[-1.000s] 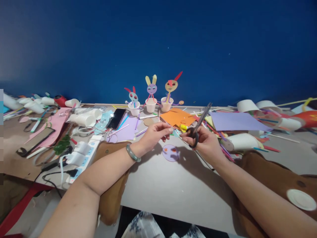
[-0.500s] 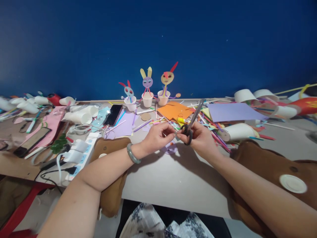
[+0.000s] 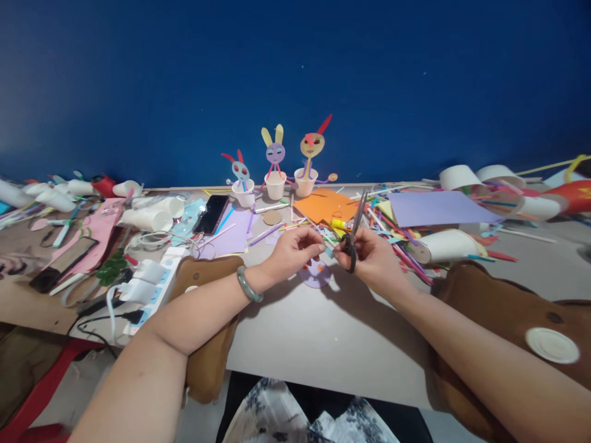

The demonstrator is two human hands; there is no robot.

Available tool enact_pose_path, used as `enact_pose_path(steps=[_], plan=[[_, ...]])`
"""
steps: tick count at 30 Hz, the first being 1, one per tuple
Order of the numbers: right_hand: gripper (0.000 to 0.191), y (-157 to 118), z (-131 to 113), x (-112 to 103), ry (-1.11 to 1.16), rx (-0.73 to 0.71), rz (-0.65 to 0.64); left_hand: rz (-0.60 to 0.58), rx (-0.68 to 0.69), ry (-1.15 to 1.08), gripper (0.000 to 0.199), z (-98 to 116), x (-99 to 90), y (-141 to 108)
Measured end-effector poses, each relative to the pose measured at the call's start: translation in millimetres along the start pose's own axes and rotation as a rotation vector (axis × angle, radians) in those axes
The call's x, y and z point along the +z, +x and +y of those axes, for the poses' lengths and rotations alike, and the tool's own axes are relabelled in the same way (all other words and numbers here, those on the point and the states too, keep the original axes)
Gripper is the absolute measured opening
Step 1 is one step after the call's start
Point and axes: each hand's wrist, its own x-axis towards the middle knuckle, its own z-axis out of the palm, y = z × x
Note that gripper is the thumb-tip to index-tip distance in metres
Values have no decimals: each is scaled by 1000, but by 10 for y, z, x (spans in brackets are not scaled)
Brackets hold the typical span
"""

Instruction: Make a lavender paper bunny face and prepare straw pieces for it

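My right hand (image 3: 372,257) is closed around the handles of dark scissors (image 3: 354,237), whose blades point up and away from me. My left hand (image 3: 295,253), with a green bangle on its wrist, is pinched; what sits between thumb and forefinger is too small to make out. A narrow gap lies between the two hands. Below them on the table is a round purple paper face (image 3: 316,275) with small orange marks, partly covered by my left fingers.
Three paper-faced figures in white cups (image 3: 276,186) stand along the blue wall. Orange paper (image 3: 325,206), purple paper (image 3: 438,208) and scattered sticks lie beyond my hands. A phone (image 3: 211,214) and a power strip (image 3: 161,280) are at left. Brown cushions (image 3: 498,320) flank my arms.
My hands have drawn apart from touching fingertips. The scissors have tipped more upright and shifted slightly left, and more of the purple paper face shows.
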Motion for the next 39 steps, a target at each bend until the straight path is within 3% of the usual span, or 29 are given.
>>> enact_pose_path(steps=[12, 19, 25, 39], plan=[[38, -28, -35, 47, 14, -26, -31, -56, -93, 64, 29, 86, -22, -7], [35, -36, -9, 21, -13, -7, 32, 138, -46, -106, 33, 154, -50, 19], [37, -58, 8, 29, -3, -86, 70, -42, -173, -124, 44, 123, 51, -42], [37, -82, 16, 39, 24, -85, 72, -23, -240, -156, 36, 128, 38, -39]])
